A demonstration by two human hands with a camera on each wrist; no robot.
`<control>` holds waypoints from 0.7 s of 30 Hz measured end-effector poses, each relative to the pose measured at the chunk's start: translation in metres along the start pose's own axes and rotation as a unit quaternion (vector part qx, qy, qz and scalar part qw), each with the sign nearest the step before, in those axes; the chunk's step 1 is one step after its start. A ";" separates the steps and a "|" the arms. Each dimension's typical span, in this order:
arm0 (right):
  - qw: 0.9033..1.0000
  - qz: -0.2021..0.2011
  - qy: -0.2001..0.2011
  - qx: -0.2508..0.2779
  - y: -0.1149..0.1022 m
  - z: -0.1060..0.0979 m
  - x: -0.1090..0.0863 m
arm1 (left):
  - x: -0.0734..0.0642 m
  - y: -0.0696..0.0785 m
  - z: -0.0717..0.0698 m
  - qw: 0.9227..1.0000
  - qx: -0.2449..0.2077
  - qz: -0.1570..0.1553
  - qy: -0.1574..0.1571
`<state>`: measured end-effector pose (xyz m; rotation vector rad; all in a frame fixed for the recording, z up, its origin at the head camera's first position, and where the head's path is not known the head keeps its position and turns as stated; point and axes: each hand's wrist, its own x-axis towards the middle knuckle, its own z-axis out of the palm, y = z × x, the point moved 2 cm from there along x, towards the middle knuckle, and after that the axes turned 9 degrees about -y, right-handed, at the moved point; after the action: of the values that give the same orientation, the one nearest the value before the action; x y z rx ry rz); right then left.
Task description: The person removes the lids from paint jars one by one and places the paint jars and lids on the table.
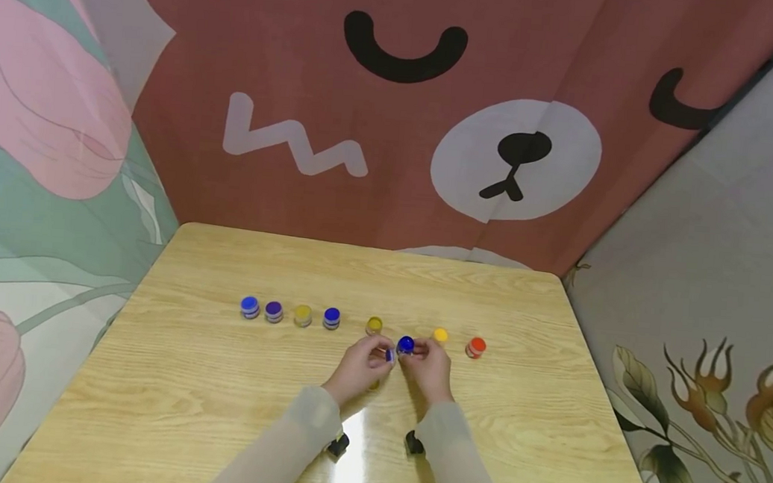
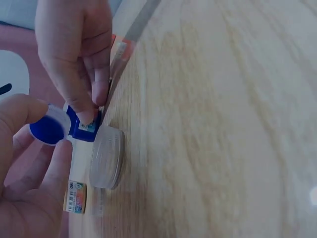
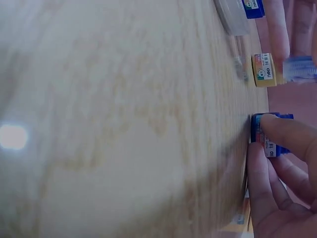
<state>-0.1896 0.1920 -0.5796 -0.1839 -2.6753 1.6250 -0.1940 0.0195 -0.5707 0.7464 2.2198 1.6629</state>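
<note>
My left hand [image 1: 359, 365] pinches a clear screw lid [image 2: 51, 124] with blue paint on its inner face, held up off the table. Just right of it, my right hand [image 1: 433, 368] grips a small uncapped paint jar [image 1: 405, 345] full of blue paint. The jar stands on the table, its printed label [image 3: 267, 144] partly covered by the fingers. Lid and jar are apart. A yellow paint jar [image 1: 374, 325] stands uncapped behind the left hand. Another clear lid [image 2: 106, 157] lies on the table near the hands, mostly hidden in the head view.
Left of the hands stand a light blue jar [image 1: 250, 307], a purple jar [image 1: 274, 311], a dull yellow jar [image 1: 303, 315] and a dark blue jar [image 1: 332, 318]. To the right are an orange-yellow jar [image 1: 440, 336] and a red jar [image 1: 476, 347]. Curtains border the wooden table [image 1: 214, 394].
</note>
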 end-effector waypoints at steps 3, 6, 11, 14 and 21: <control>1.000 -0.003 0.009 -0.017 -0.001 0.001 0.003 | 0.000 0.001 0.002 0.999 0.028 0.007 -0.014; 0.999 -0.011 0.016 -0.037 -0.002 0.002 0.005 | 0.001 0.003 0.003 0.995 0.091 0.014 -0.026; 0.998 -0.010 0.019 -0.052 -0.004 0.005 0.008 | 0.001 0.003 0.004 0.980 0.195 0.012 -0.042; 0.998 -0.006 0.028 -0.062 -0.007 0.006 0.009 | 0.000 0.004 0.005 0.977 0.207 0.008 -0.055; 0.997 0.010 0.043 -0.058 -0.012 0.007 0.013 | 0.000 0.007 0.010 0.966 0.238 0.008 -0.098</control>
<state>-0.2039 0.1813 -0.5730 -0.2767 -2.7113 1.4327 -0.1874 0.0287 -0.5668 0.9907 2.4911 1.0053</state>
